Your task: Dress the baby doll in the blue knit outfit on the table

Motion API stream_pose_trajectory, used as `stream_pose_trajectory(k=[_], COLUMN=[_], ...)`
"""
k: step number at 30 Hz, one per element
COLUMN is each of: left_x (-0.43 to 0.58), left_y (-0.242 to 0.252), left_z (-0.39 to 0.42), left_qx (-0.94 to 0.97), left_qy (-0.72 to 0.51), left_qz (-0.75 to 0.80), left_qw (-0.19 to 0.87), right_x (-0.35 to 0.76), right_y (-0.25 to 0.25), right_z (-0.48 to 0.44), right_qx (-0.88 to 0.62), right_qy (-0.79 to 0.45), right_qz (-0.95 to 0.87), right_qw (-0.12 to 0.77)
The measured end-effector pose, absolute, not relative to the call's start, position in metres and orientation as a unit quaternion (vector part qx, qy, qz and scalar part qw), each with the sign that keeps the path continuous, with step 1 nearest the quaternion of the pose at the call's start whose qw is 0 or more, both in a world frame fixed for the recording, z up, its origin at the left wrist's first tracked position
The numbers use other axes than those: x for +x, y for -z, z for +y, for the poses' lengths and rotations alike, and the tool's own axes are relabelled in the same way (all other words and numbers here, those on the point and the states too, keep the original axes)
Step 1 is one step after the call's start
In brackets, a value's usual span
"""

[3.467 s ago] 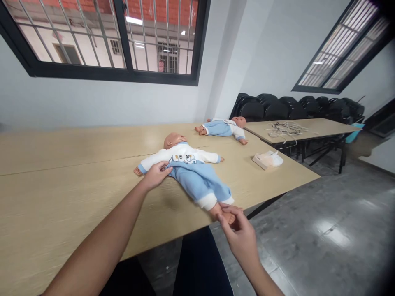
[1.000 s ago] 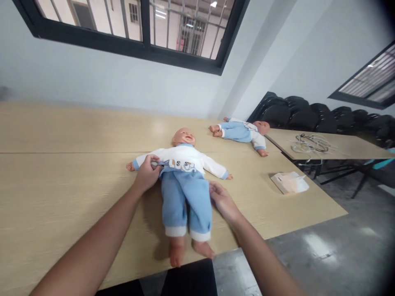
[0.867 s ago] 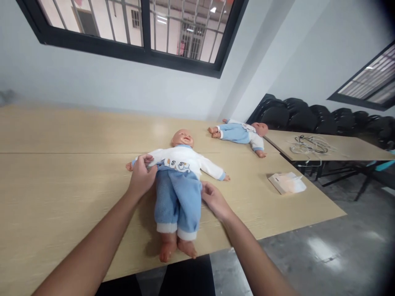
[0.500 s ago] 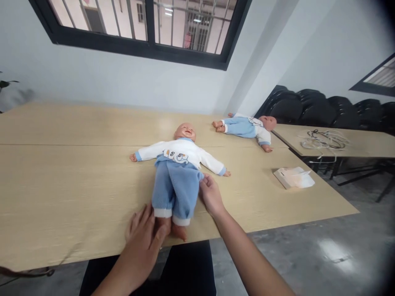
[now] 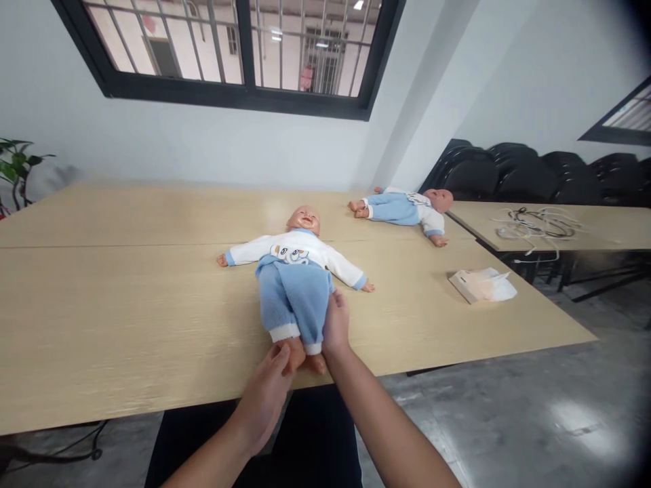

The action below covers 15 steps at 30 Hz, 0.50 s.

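A baby doll [image 5: 304, 222] lies on its back on the table, its feet toward me and its arms spread. It wears a white top [image 5: 310, 247] with a cartoon face and light blue trousers [image 5: 295, 295] with white cuffs. My left hand [image 5: 269, 383] is closed around the doll's foot [image 5: 293, 354] on the left side, just below the cuff. Against the right side of the trousers, my right hand [image 5: 336, 322] has its fingers curled at the blue cloth; the fingertips are partly hidden. The doll's other foot [image 5: 316, 364] rests between my wrists.
A second doll [image 5: 399, 209] in similar clothes lies at the table's back right. A tissue pack [image 5: 482, 285] sits near the right edge of the wooden table [image 5: 127, 305]. Tangled cables [image 5: 542, 224] lie on another table, with stacked black chairs [image 5: 470, 173] behind. A plant [image 5: 20, 166] stands far left.
My left hand has moved from lying beside the trouser leg to gripping the doll's foot. The doll's legs have shifted slightly right. My right hand stays at the trousers' side.
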<state>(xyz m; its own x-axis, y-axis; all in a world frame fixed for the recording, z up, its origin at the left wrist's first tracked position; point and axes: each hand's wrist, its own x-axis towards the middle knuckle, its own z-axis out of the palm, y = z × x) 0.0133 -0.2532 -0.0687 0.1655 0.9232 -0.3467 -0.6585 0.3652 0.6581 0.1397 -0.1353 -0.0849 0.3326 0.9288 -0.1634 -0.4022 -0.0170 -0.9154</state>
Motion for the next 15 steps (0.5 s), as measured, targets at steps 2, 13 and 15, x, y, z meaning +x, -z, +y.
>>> stream_pose_trajectory(k=[2,13,15], left_x=[0.017,0.044,0.047], left_y=[0.065,0.057,0.055], left_z=[-0.25,-0.244,-0.245], left_qx=[0.156,0.025,0.015], left_qy=[-0.524,-0.467,-0.471], left_qz=[0.352,0.334,0.34], left_qw=[0.76,0.818,0.814], right_x=[0.141,0.139,0.138], right_y=[0.086,0.1,0.099], right_z=[-0.135,-0.132,-0.134], right_qx=[-0.488,-0.473,-0.478], right_qy=[-0.517,-0.527,-0.522], right_qz=[-0.274,-0.273,-0.278], right_qw=[0.648,0.651,0.65])
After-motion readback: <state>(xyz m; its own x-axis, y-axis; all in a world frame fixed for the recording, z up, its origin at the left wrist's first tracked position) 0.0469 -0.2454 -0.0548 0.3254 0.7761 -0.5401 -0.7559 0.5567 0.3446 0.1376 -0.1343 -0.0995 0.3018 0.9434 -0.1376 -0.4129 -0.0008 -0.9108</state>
